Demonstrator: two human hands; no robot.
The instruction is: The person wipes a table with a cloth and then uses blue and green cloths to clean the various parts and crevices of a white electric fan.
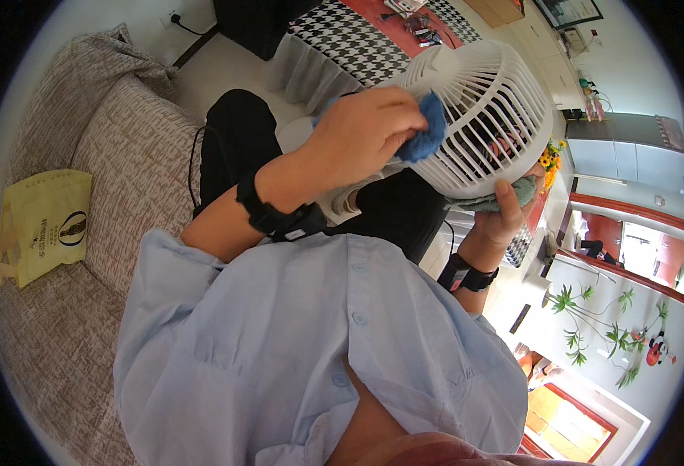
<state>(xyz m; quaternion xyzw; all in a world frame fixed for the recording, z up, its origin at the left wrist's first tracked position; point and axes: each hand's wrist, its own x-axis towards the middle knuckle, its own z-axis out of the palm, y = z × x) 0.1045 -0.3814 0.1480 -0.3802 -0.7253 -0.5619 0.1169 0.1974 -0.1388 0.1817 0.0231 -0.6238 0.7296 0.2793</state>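
Observation:
A white slatted fan grille [482, 116] is held up in front of me, tilted, above my black-trousered legs. My left hand [371, 128] pinches a blue cloth [426, 131] and presses it against the side slats. With its thumb on the outer rim, my right hand [511, 207] grips the grille from the right. A grey-green cloth [487, 201] lies between that hand and the rim. Most of my right fingers are hidden behind the cloth and grille. Dark and pinkish shapes show through the slats, too broken up to identify.
A sofa [138, 134] with a yellow bag [51, 224] is on my left. Ahead stands a table with a houndstooth cloth [342, 35] and red runner [371, 11], bearing small items. Yellow flowers [551, 160] lie beyond the grille. A black cord [193, 169] runs beside my left leg.

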